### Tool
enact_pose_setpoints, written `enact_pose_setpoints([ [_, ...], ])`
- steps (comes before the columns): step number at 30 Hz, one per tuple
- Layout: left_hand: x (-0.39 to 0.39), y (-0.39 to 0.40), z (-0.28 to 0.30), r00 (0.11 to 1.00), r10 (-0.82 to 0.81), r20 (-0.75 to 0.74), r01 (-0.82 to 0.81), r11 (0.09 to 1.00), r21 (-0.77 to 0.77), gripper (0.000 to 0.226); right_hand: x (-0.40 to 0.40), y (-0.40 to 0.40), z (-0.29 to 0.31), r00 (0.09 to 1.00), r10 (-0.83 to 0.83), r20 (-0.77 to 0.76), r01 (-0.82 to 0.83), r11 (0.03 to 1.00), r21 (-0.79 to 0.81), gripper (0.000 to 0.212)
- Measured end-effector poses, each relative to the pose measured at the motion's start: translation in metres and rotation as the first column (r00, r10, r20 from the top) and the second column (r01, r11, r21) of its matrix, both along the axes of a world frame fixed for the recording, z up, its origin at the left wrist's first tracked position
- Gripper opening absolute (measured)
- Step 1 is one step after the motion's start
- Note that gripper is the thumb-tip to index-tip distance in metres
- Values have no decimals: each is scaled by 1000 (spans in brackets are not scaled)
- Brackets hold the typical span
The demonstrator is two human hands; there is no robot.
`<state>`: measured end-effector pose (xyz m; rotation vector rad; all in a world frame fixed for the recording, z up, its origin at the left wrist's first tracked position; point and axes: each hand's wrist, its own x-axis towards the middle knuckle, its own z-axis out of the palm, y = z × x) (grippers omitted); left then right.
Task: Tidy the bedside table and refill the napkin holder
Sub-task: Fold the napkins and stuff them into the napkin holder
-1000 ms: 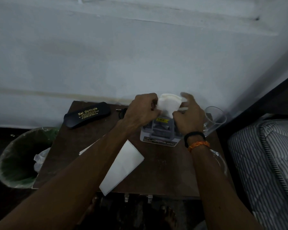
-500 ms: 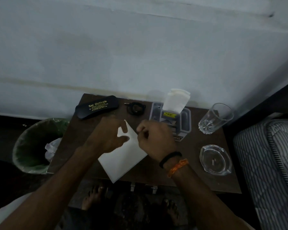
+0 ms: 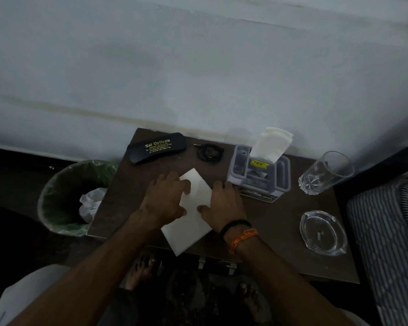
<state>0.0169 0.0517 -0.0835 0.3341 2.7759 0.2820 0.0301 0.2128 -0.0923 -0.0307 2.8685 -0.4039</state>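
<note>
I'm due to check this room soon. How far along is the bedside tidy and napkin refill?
Done: a napkin stands in the holder. In hand: both hands, left hand and right hand, rest on the flat napkin. Left: inserting it; the glasses case, glass and ashtray stay out.

The black spectacle case (image 3: 156,148) reads "Sai Opticals" in gold; the holder's yellow sticker (image 3: 259,164) is illegible.

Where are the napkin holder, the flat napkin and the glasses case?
napkin holder (image 3: 282,171), head view, right wall.
flat napkin (image 3: 196,203), head view, bare middle between the hands.
glasses case (image 3: 156,148), head view, lid centre.
</note>
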Motion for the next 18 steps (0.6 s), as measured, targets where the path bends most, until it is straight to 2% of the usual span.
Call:
enact_pose_setpoints([
  [4,-1,2,3,1000,-4,6,4,1000,-27,55,-5,-4,-12,994,-105,24,106,993,-46,58],
  [7,-5,4,6,1000,-22,18,23,998,-59,56,-6,-3,-16,990,-138,19,138,989,-59,47],
  [11,-11,4,10,998,-31,46,34,998,-53,56,-5,-4,-13,985,-175,14,173,954,-243,24],
  [13,-15,1,9,998,-25,56,24,999,32,55,-7,-1,-9,979,-193,64,203,903,-378,19],
  [15,-23,-6,8,999,8,46,-17,981,195,59,-9,3,-1,978,-174,114,208,841,-499,20],
  [18,-35,-15,15,988,155,-27,-126,880,457,68,-10,14,16,983,-124,135,182,726,-663,20],
])
